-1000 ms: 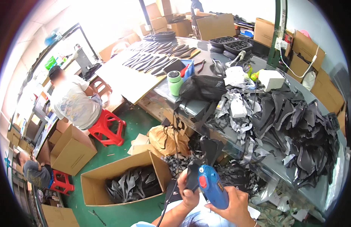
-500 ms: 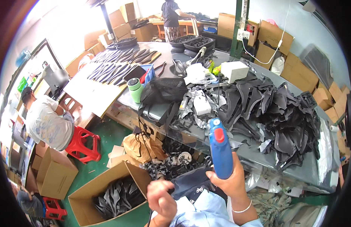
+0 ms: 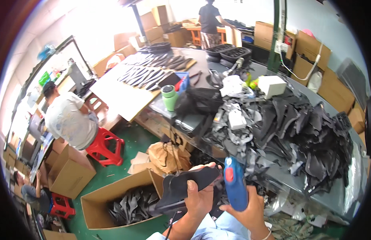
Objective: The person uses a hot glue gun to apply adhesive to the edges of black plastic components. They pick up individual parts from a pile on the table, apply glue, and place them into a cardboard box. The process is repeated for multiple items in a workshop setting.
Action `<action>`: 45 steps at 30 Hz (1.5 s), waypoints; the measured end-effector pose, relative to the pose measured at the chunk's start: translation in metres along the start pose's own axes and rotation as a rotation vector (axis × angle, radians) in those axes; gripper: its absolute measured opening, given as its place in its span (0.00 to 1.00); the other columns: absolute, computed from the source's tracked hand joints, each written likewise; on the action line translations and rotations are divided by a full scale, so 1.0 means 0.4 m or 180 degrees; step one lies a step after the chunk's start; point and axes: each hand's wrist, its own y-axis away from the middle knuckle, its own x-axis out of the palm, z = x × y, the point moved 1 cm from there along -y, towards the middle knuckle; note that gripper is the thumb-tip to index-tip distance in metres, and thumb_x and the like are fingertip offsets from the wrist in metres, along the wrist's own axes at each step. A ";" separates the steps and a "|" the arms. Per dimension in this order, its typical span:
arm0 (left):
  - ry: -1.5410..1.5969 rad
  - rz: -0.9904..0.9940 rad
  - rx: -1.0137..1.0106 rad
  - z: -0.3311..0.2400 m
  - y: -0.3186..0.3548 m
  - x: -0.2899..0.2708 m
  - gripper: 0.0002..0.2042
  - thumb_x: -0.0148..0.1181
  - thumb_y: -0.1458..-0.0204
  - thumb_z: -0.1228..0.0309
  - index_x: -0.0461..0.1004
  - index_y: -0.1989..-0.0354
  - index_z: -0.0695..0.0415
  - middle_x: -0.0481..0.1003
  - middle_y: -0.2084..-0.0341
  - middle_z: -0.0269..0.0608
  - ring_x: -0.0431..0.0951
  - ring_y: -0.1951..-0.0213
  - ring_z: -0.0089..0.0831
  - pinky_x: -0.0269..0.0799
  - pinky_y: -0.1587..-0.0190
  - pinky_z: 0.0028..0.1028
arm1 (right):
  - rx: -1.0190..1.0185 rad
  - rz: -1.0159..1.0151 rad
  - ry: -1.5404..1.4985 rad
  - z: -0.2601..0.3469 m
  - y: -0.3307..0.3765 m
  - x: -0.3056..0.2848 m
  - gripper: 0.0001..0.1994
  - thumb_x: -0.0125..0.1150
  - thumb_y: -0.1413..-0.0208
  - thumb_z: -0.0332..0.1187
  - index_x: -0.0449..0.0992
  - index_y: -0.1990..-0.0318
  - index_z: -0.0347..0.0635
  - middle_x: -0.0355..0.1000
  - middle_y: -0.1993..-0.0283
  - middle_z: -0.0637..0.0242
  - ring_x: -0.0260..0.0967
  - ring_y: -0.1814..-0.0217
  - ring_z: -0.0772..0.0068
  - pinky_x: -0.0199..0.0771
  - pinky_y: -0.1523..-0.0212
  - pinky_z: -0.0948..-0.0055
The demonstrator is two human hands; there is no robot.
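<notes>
Left hand raised in front of the body at lower centre, thumb on top, fingers clamped on a black curved piece held flat and tilted slightly up to the right. Right hand just beside it, closed around the grip of a blue glue gun with a red button, body upright, nozzle end hidden at the black piece. Both forearms entering from the lower edge; pale blue sleeves visible.

Open cardboard box on the green floor, lower left of the hands, holding more black pieces. Second closed cardboard box further left, near a red stool. Brown paper bag against the table edge. Heap of black cut pieces across the table; small white box near its far side; green cup at the table corner. Stacked cardboard cartons along the right wall. Seated person at left.
</notes>
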 end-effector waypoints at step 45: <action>-0.1493 -0.0074 0.0118 -0.160 -0.045 -0.015 0.15 0.57 0.50 0.74 0.67 0.55 0.65 0.71 0.58 0.42 0.70 0.57 0.26 0.64 0.51 0.26 | -0.0939 0.0123 0.0630 0.007 0.029 0.005 0.25 0.73 0.64 0.42 0.66 0.66 0.36 0.68 0.83 0.64 0.66 0.85 0.63 0.66 0.81 0.69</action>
